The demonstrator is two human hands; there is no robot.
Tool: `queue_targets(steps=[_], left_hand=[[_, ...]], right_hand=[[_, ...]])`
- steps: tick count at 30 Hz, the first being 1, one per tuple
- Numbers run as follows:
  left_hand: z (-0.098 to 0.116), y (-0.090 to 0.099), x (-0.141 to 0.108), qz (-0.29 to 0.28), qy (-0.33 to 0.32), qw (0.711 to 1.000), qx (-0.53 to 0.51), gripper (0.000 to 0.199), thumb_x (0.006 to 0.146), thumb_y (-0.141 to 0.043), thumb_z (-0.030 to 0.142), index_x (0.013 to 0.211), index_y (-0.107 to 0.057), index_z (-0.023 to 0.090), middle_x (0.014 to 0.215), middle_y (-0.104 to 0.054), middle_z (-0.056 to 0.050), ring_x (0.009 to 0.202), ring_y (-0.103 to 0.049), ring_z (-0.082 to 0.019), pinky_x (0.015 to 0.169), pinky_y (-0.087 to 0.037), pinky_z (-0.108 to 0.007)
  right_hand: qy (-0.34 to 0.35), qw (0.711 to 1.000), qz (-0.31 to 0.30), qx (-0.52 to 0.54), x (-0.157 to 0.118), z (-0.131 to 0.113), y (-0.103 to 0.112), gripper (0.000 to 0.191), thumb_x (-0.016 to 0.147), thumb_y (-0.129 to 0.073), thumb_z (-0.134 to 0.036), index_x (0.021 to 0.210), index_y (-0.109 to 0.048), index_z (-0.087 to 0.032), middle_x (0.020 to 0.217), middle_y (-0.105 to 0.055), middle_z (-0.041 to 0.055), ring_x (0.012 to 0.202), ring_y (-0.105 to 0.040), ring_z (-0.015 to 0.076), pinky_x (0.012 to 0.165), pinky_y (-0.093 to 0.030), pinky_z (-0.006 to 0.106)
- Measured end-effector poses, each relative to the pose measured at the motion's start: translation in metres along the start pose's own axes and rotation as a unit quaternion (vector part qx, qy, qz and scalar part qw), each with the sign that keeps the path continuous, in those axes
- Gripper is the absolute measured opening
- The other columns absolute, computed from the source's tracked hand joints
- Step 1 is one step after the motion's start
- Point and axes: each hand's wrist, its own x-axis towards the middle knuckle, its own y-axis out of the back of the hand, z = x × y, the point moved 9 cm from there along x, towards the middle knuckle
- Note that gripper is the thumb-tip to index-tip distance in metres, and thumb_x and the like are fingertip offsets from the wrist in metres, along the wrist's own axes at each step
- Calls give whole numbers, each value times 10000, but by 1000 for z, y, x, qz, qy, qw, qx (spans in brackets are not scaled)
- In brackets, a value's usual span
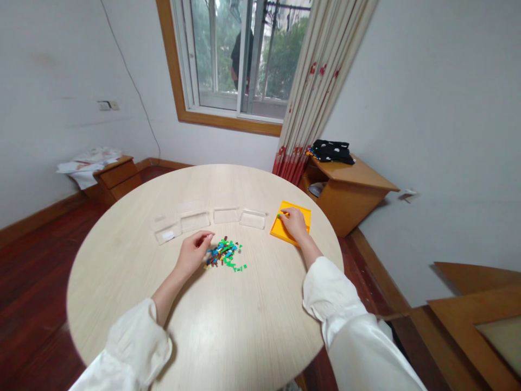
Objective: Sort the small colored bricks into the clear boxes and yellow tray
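My right hand (293, 224) is over the yellow-orange tray (280, 234) on the right of the round table. Its fingertips are pinched at a small green building brick (279, 216). My left hand (194, 251) hovers at the left edge of a loose pile of small building bricks (224, 251), coloured green, blue, brown and yellow. The thumb and fingers of that hand are closed together; anything between them is too small to make out. A few green bricks (238, 268) lie apart at the pile's near side.
Several clear plastic boxes stand in an arc behind the pile, among them a left one (167, 233) with a white patch inside and a right one (252, 219). The round table (211, 336) has a wooden cabinet (354, 187) beyond its right edge and a curtain behind.
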Motion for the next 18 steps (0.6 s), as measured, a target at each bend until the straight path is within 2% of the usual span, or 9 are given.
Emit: queue_targets(steps=[18], left_hand=[[-5, 1, 1, 1, -17, 1000, 14, 350, 710, -542, 443, 794, -675, 131, 638, -622, -17, 562, -485, -125, 556, -381, -247]], right_hand=[[-4, 999, -29, -17, -1, -2, -4, 236, 823, -514, -204, 925, -722, -164, 974, -707, 89, 900, -608, 190, 833, -418, 292]])
